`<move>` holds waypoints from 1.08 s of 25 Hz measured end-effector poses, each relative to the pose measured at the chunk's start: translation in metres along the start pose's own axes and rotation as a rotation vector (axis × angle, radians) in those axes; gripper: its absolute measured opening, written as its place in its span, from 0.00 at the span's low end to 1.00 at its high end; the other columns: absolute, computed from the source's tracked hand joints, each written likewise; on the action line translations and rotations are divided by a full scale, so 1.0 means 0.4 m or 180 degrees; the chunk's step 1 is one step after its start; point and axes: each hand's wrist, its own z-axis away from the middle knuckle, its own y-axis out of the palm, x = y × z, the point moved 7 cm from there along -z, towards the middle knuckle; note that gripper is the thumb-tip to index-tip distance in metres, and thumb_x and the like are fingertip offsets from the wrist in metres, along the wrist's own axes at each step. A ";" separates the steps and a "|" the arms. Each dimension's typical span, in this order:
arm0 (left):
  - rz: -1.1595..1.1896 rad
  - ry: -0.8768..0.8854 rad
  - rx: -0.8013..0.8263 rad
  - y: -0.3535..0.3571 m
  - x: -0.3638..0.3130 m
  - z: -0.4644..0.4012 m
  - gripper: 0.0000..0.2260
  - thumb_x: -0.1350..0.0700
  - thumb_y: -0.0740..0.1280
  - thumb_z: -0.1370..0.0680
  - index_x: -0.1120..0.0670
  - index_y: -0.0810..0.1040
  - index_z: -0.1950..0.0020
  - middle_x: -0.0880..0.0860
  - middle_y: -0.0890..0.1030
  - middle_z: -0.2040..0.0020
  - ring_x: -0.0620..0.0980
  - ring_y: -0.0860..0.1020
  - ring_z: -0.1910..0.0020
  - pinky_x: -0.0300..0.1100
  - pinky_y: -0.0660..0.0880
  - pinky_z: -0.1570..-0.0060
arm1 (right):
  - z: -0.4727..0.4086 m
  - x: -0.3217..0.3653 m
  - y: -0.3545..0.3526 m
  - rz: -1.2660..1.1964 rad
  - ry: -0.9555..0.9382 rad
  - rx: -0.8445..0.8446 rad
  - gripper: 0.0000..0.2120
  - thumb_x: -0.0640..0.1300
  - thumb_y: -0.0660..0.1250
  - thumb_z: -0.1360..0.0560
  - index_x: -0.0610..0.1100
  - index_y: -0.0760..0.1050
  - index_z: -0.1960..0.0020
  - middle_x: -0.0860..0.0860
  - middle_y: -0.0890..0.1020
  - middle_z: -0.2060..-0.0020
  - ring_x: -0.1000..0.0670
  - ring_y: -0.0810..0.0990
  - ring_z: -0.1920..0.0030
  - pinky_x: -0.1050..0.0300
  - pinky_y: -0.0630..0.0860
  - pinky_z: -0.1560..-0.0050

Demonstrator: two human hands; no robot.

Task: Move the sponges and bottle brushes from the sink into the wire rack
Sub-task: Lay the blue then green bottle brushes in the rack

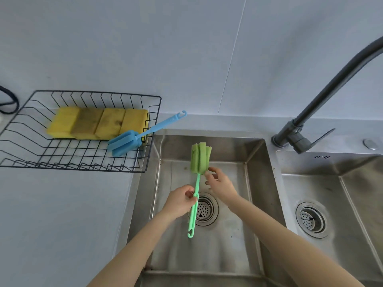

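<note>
Head view: left hand [182, 200] fingers pinch the green plastic sponge-headed bottle brush [196, 183] mid-handle; right hand [220, 183] fingers, loosely spread, steady its head, likely for transfer.

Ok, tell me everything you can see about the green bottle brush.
The green bottle brush has a finned sponge head and a thin plastic handle ending in a hook. It is held head-up over the left sink basin: the left hand grips the handle, and the right hand has fingertips at the head's base.
</note>
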 end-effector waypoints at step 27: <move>-0.1539 0.1307 -0.2433 -0.223 -0.216 0.259 0.39 0.49 0.78 0.40 0.64 0.66 0.38 0.69 0.74 0.42 0.68 0.75 0.45 0.58 0.76 0.50 | 0.302 0.124 -0.121 0.0265 -0.1425 -0.0078 0.11 0.39 0.61 0.24 0.52 0.72 0.61 0.56 0.80 0.68 0.67 0.78 0.72 0.76 0.69 0.66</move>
